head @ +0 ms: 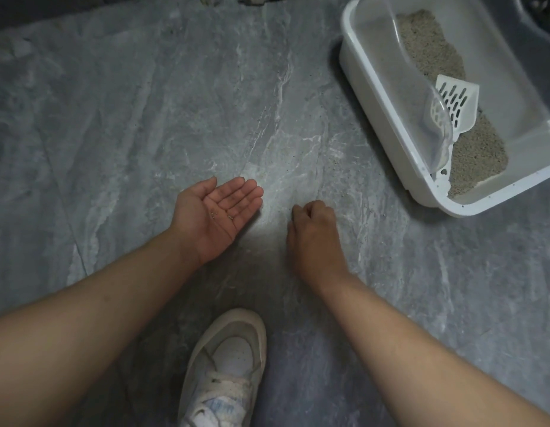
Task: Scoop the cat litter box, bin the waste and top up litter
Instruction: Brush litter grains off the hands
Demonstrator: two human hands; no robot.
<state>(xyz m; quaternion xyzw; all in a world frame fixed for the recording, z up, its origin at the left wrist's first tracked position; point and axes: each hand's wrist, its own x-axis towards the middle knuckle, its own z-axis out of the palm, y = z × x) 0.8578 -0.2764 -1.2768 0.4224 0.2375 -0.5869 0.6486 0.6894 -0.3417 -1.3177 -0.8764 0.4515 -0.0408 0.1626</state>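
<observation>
While left hand [219,211] lies palm-up, flat, right hand [313,229] curls, perhaps pinching grains off grey marbled floor [144,118].

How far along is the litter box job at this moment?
Looks done: the scoop lies back in the litter box. In hand: the left hand cups a few grains while the right hand picks at stray grains on the floor. Left: binning; whether litter was topped up is unclear.

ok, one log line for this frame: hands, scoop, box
left hand: palm up, few litter grains | right hand: fingers curled at floor | scoop: in litter box
</observation>
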